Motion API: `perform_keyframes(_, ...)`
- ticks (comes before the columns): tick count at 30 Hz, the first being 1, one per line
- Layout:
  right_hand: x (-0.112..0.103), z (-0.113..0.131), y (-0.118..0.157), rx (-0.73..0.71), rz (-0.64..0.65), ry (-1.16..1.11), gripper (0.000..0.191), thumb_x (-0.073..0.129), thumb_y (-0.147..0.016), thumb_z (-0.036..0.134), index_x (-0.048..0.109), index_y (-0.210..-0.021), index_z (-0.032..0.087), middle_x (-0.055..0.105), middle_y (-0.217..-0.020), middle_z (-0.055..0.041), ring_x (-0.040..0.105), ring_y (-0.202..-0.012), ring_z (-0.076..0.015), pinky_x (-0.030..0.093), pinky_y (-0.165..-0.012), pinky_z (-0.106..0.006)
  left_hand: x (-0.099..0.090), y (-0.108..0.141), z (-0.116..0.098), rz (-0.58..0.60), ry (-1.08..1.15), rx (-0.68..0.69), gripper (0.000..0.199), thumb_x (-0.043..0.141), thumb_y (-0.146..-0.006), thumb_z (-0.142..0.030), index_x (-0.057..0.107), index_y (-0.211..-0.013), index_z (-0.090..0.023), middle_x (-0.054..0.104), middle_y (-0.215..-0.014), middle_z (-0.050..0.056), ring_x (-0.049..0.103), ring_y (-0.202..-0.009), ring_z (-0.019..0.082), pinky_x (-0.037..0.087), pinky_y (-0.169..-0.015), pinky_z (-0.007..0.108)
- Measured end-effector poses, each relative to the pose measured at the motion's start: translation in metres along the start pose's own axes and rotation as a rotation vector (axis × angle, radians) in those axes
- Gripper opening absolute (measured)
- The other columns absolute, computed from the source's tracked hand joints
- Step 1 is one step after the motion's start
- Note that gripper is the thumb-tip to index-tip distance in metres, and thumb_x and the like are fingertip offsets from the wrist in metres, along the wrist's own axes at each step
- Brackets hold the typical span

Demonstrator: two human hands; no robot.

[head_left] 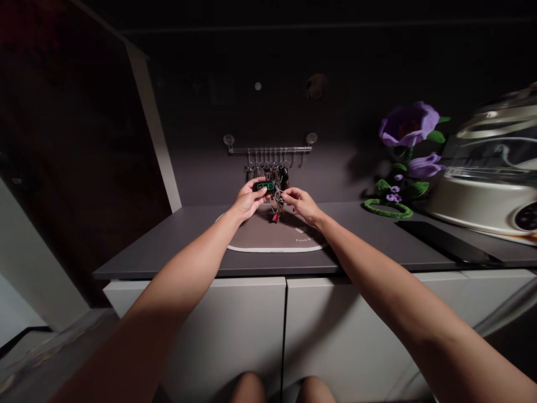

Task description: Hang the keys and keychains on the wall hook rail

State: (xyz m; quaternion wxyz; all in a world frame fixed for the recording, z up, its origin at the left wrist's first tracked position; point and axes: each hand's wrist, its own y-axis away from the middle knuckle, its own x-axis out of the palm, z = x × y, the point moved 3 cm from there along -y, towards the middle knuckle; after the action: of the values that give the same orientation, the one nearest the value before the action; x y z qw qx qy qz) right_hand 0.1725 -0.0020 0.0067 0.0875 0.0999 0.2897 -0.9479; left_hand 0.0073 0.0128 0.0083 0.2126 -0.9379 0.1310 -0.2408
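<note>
My left hand (249,200) is closed on a black key fob (264,187) with green-outlined buttons, thumb on its face. My right hand (302,204) pinches a metal key ring (278,195) beside the fob. Below the ring dangle small keys and a red tag (276,218); how they all join is too small to tell. Just behind both hands, a clear hook rail (271,149) on the dark wall carries several hanging keys (284,173). Under the hands, a brown mat (268,238) with a pale rim lies on the grey counter (168,243).
Purple fabric flowers (409,126) with a green looped base stand at the right. Beside them is a cream appliance (490,196) with a clear upper part, and a flat black object (444,240) lies before it. White cabinet doors (235,319) front the counter.
</note>
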Motion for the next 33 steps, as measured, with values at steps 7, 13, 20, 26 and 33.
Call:
perform_keyframes(7, -0.011, -0.003, -0.008, -0.081, -0.121, -0.076, 0.033, 0.062, -0.066, 0.046, 0.054, -0.076, 0.016, 0.054, -0.071, 0.0008, 0.047, -0.067, -0.0095, 0.040, -0.067, -0.024, -0.001, -0.001, -0.001, -0.041, -0.064, 0.011, 0.033, 0.064, -0.066, -0.004, 0.055, -0.094, -0.017, 0.059, -0.101, 0.003, 0.060, -0.090, 0.012, 0.048, -0.087, 0.035)
perform_keyframes(13, -0.015, 0.000, -0.008, -0.096, -0.158, -0.124, 0.033, 0.061, -0.068, 0.048, 0.053, -0.074, 0.016, 0.053, -0.070, 0.0015, 0.047, -0.065, -0.0093, 0.040, -0.065, -0.024, 0.004, 0.004, 0.005, -0.015, -0.126, -0.049, 0.032, 0.063, -0.066, -0.002, 0.055, -0.094, -0.014, 0.060, -0.094, 0.004, 0.061, -0.078, 0.010, 0.051, -0.082, 0.034)
perform_keyframes(20, -0.016, 0.001, -0.006, -0.054, -0.158, -0.175, 0.038, 0.062, -0.065, 0.053, 0.053, -0.076, 0.018, 0.051, -0.064, 0.0024, 0.045, -0.055, -0.0087, 0.041, -0.054, -0.023, 0.009, 0.010, 0.018, 0.055, -0.268, -0.128, 0.035, 0.069, -0.062, -0.007, 0.055, -0.093, -0.013, 0.061, -0.091, 0.004, 0.060, -0.077, 0.011, 0.050, -0.080, 0.035)
perform_keyframes(26, -0.014, 0.001, -0.005, -0.022, -0.135, -0.150, 0.039, 0.058, -0.067, 0.057, 0.050, -0.075, 0.019, 0.047, -0.055, 0.0036, 0.041, -0.046, -0.0085, 0.036, -0.043, -0.022, 0.013, 0.008, 0.025, 0.153, -0.506, -0.057, 0.034, 0.074, -0.056, -0.013, 0.060, -0.086, -0.012, 0.064, -0.086, 0.004, 0.058, -0.078, 0.011, 0.043, -0.088, 0.033)
perform_keyframes(33, -0.021, 0.000, -0.008, -0.032, -0.220, -0.018, 0.041, 0.054, -0.069, 0.060, 0.050, -0.078, 0.019, 0.048, -0.054, 0.0040, 0.043, -0.046, -0.0088, 0.037, -0.042, -0.021, 0.016, 0.009, 0.027, 0.160, -0.617, 0.009, 0.032, 0.067, -0.068, -0.036, 0.061, -0.089, -0.013, 0.065, -0.083, 0.005, 0.057, -0.074, 0.013, 0.044, -0.075, 0.027)
